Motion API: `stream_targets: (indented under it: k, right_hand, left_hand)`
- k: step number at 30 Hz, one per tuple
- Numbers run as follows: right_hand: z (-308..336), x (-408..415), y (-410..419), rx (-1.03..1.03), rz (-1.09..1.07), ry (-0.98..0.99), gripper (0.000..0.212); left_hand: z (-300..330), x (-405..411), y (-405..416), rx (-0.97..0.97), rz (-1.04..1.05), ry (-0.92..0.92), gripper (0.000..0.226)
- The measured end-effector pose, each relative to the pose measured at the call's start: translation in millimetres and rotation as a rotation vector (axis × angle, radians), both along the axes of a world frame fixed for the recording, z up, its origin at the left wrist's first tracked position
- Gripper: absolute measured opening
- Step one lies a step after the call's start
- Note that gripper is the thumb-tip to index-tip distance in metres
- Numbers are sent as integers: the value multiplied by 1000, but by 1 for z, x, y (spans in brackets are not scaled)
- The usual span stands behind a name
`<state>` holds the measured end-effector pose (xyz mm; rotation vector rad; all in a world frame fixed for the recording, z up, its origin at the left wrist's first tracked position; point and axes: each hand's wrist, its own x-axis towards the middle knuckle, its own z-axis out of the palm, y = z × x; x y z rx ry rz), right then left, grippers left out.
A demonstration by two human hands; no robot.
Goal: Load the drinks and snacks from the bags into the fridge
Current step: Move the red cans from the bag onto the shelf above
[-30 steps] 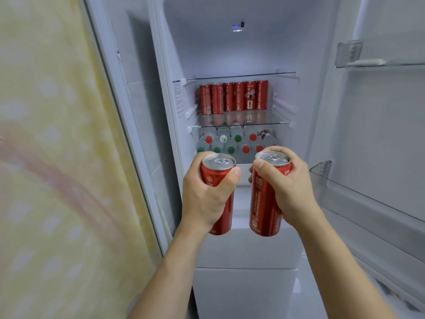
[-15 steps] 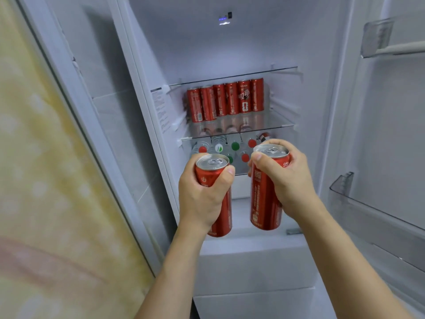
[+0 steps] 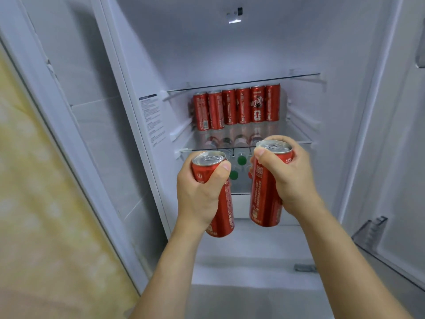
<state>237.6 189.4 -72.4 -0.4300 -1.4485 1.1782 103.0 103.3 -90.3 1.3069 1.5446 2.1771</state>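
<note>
My left hand [image 3: 199, 192] grips a tall red soda can [image 3: 222, 212] upright, just in front of the open fridge. My right hand [image 3: 287, 178] grips a second red can [image 3: 264, 199] beside it, a little higher. Both cans sit level with the front edge of a glass shelf [image 3: 301, 142]. At the back of that shelf stands a row of several red cans [image 3: 236, 107]. Below the shelf lie bottles with green and red caps [image 3: 241, 160], partly hidden by my hands.
The fridge interior [image 3: 230, 49] above the upper glass shelf [image 3: 243, 82] holds nothing. The open door [image 3: 391, 157] with a clear door bin [image 3: 370, 231] is on the right. A yellow patterned wall [image 3: 34, 203] is on the left. White drawers [image 3: 248, 249] lie below my hands.
The view has drawn closer to the fridge and tilted up. Both hands with their cans have risen toward the shelf of red cans.
</note>
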Motion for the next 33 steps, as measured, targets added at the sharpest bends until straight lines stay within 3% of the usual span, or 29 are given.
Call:
stream_targets:
  k: [15,18,22,33]
  right_hand:
    - [22,-63,71,57,-100,7,26]
    - [27,-77,86,49,-139,13,20]
    - [33,-90,104,5,-173,5,31]
    - [49,-128,167,80,-328,-51,19]
  left_hand:
    - [25,-67,80,55,-43,10,24]
    - [32,-81,98,65,-69,-50,26]
    - [41,-90,123,86,-93,-112,22]
    - [59,-110,182,119,35,4,19]
